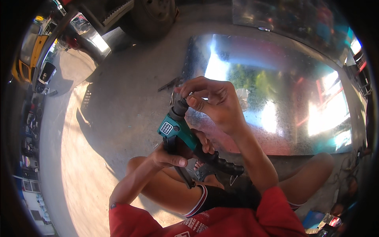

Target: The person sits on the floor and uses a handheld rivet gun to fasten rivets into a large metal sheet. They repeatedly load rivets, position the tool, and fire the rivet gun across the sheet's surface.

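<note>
A teal rivet gun (179, 132) with a black nose and a black ribbed handle is held up in front of my body, its nose pointing away from me. My left hand (173, 154) wraps around its middle from below, thumb on the near side and fingertips showing on the far side. At the tip of the nose, my right hand (215, 98) pinches with thumb and index finger. What sits between those fingertips is too small and hidden to make out. A second black arm of the tool (184, 177) hangs down toward my lap.
A large shiny metal sheet (252, 136) lies on the concrete floor (114, 98) ahead and to the right. A dark thin tool (169, 84) rests by its left edge. Beyond stands a vehicle wheel (152, 17). My bent knees flank the work; clutter lies at lower right.
</note>
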{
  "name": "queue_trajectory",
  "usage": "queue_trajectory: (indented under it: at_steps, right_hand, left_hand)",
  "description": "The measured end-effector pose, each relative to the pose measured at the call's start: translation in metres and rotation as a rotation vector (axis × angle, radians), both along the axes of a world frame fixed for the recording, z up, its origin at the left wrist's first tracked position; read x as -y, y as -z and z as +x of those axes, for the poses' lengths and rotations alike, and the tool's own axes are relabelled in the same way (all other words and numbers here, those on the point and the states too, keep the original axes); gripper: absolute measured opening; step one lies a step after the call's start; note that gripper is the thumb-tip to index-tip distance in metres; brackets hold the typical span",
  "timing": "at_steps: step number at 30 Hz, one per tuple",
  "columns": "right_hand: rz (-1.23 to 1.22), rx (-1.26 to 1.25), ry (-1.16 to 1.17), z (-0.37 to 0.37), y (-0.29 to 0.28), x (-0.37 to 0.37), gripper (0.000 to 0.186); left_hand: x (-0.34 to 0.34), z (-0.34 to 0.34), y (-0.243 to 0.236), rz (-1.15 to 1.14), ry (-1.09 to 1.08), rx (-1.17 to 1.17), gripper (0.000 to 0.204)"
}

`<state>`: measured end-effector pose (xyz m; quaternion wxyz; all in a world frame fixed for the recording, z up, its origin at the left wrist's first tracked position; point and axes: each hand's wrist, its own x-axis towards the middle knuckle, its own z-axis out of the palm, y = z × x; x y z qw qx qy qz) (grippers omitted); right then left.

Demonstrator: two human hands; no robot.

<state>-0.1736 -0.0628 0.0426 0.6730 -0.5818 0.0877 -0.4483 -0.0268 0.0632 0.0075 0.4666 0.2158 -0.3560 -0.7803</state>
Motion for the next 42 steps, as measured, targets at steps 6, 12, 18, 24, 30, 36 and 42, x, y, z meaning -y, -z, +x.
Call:
queue_trajectory:
  at_steps: [6,12,18,24,30,36,42]
  right_hand:
    - [0.114,-0.132,-0.141,-0.024,-0.002,0.013,0.021]
    - [-0.085,-0.303,0.168,-0.044,0.004,0.012,0.032]
    - [-0.351,-0.306,0.133,-0.032,0.014,0.010,0.041]
    - [-0.649,-0.078,0.085,-0.016,0.016,0.024,0.037]
    - [-0.188,-0.092,0.143,-0.005,0.035,-0.006,0.034]
    - [-0.001,-0.142,0.094,-0.007,0.056,-0.010,0.038]
    - [0.080,-0.153,0.118,-0.003,0.059,-0.010,0.040]
  left_hand:
    - [0.009,0.001,0.004,-0.117,-0.065,0.115,0.062]
    - [0.013,0.005,-0.001,-0.096,-0.301,0.323,0.064]
    - [0.010,0.013,0.003,-0.046,-0.047,0.013,0.069]
    - [0.002,0.001,0.009,0.011,0.041,-0.094,0.073]
    - [0.001,0.004,-0.014,0.111,-0.049,0.340,0.049]
    - [0.002,-0.001,-0.013,0.037,-0.212,0.632,0.038]
    - [-0.007,-0.003,-0.008,0.146,-0.363,0.792,0.042]
